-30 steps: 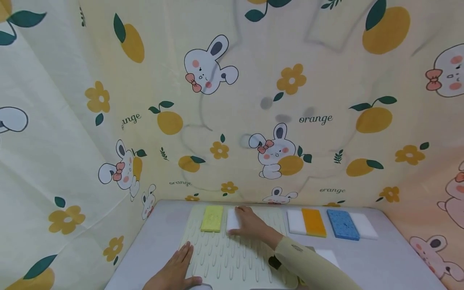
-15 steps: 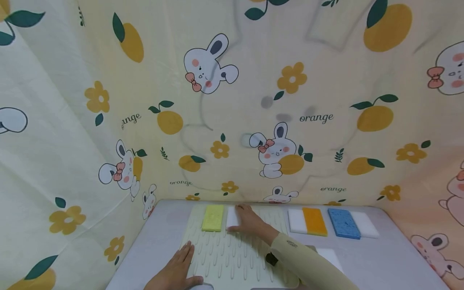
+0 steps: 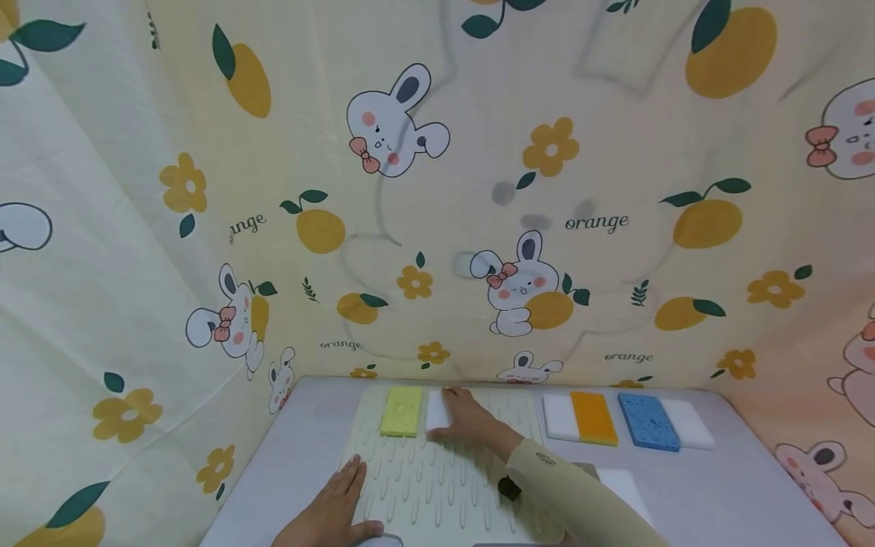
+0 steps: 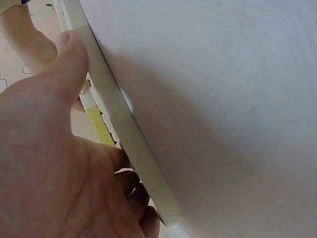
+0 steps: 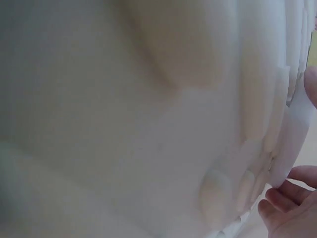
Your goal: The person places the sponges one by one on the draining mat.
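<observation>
My right hand (image 3: 475,422) grips a white sponge (image 3: 437,412), thumb at its near edge and fingers at its far edge. The sponge lies on a cream ribbed mat (image 3: 424,494), just right of a yellow sponge (image 3: 402,412); the hand covers its right part. In the right wrist view, fingertips and thumb hold the white sponge (image 5: 292,144) by opposite ends. Fingers extended, my left hand (image 3: 324,505) rests on the mat's left edge, its thumb near the front. The left wrist view shows that hand (image 4: 64,144) against the mat's side (image 4: 129,134).
Right of the mat, a white sponge (image 3: 560,418) lies beside an orange one (image 3: 593,418). Farther right, a blue sponge (image 3: 648,422) adjoins another white one (image 3: 689,424). A white piece (image 3: 625,490) shows past the right sleeve (image 3: 574,494). A patterned curtain (image 3: 437,228) hangs behind the table.
The right hand and its white sponge have edged slightly left, narrowing the gap to the yellow sponge. The left hand stays at the mat's edge.
</observation>
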The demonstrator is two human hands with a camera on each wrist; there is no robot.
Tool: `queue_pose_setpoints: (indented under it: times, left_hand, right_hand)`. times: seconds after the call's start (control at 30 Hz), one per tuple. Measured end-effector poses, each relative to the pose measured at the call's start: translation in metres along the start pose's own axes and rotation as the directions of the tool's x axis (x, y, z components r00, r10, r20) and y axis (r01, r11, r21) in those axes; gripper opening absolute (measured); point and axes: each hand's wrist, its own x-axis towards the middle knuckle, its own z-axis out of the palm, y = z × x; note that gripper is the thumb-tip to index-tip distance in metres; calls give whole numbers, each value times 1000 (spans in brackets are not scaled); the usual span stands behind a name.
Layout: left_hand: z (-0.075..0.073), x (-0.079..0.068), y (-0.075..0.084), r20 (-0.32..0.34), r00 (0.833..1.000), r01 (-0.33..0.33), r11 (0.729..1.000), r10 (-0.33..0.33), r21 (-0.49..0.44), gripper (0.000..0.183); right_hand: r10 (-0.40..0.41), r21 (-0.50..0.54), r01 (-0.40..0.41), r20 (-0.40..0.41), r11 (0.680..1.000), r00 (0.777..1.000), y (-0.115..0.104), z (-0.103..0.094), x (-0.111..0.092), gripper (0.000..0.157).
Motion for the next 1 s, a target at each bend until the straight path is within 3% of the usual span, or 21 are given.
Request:
queue_pose_setpoints:
  times: [0.3,0.7,1.0]
  left_hand:
    - [-2,-2,1,3,1000,-27,1000,27,-4,119]
    - [-2,-3,1,-7,999,-31,999,31,-14,120]
    - [-1,0,-1,-4,999,-39,999,39,-11,119]
  right_hand:
    - [-29,31,29,6,999,1000,2,3,-3,116]
    - [12,81,-13,23,997,1000,1,-3,-8,124]
    - [24,61,-24,-2,998,1000,6,-12,-17,119]
